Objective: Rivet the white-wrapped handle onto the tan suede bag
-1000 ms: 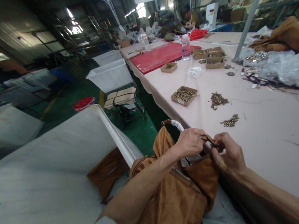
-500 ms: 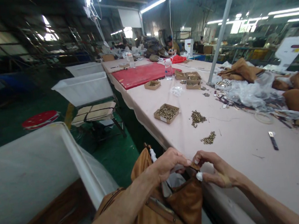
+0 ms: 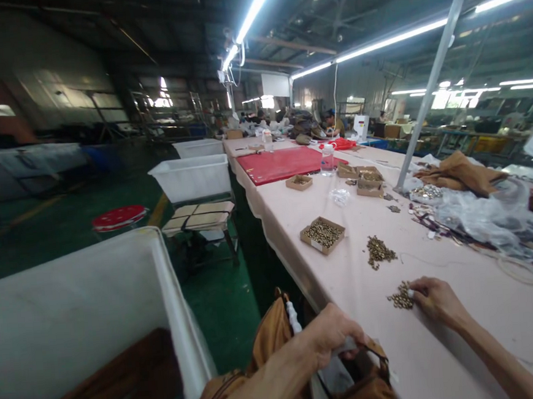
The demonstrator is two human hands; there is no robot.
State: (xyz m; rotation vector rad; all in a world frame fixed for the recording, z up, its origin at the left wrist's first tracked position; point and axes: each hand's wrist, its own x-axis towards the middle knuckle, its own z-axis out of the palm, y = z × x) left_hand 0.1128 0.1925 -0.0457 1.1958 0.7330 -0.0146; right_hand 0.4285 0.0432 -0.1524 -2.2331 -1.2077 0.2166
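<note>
Lying below left hand [image 3: 335, 335]: brown bag [image 3: 268, 333]

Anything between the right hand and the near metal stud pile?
Nothing visible. The right hand is at the right edge of the near pile. The larger pile lies farther back; the left hand, gripping the brown bag, is off to the left.

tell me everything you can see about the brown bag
The brown bag looks like soft, creased leather or suede, with a dark seam or zip and white wrapping near its raised corner. Its mouth gapes, showing pale material inside. It sits between the white bin and the table, cut off by the picture's lower edge; whether it touches either is unclear. The left hand grips a strap at its top.
</note>
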